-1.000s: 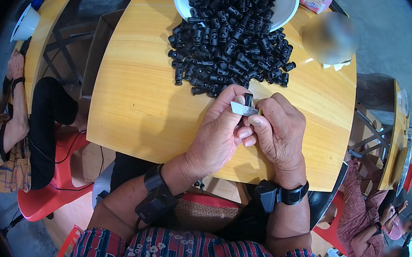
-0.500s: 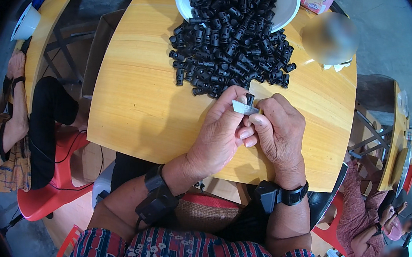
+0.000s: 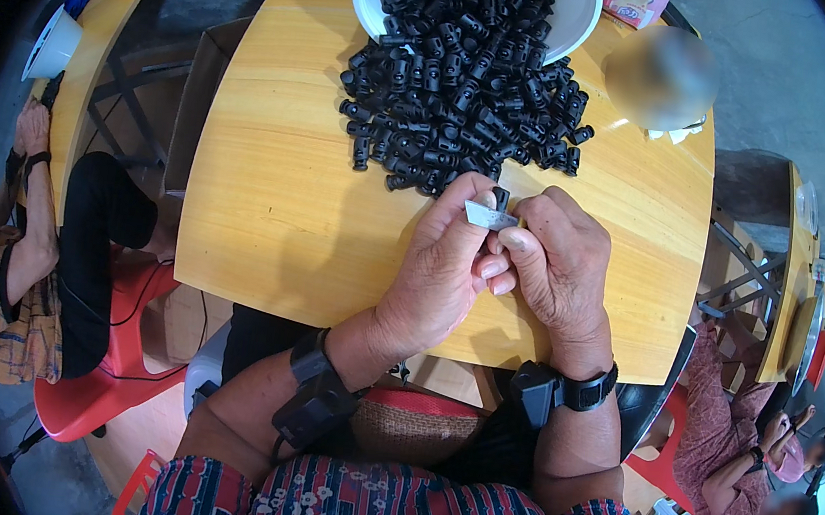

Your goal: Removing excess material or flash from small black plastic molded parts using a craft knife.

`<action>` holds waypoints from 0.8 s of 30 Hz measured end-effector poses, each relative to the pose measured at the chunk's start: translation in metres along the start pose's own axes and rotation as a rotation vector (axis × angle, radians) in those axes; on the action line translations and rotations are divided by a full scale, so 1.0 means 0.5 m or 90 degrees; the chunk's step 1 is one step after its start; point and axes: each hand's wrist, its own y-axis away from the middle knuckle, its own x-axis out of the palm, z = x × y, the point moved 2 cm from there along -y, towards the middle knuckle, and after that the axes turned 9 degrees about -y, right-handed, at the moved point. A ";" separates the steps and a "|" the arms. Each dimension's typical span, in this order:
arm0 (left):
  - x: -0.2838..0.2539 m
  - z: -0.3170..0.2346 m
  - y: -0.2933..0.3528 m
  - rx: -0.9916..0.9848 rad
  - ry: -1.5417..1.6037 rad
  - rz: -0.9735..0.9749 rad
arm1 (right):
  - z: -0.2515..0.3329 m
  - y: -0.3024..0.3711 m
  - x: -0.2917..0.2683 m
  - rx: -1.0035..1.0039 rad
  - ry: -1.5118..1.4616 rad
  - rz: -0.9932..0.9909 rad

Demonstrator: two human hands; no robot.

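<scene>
Close together over the near part of the table, my two hands meet just below a heap of black plastic cord locks (image 3: 459, 102). My left hand (image 3: 440, 265) pinches one black cord lock (image 3: 501, 198) between thumb and fingers. In my right hand (image 3: 565, 263) is a small knife blade (image 3: 487, 217), held between thumb and bent forefinger. Its pale metal tip points left across the cord lock, beside my left thumb. The blade's rear end is hidden in my right fingers.
Behind the heap, a white bowl (image 3: 586, 24) spills more cord locks onto the wooden table (image 3: 274, 142). At the back right are a blurred round object (image 3: 661, 78) and a pink packet (image 3: 637, 0). People sit at other tables on both sides, near red chairs (image 3: 81, 394).
</scene>
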 end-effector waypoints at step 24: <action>0.016 -0.004 0.000 -0.024 -0.027 -0.066 | -0.003 -0.002 0.006 0.013 -0.007 0.027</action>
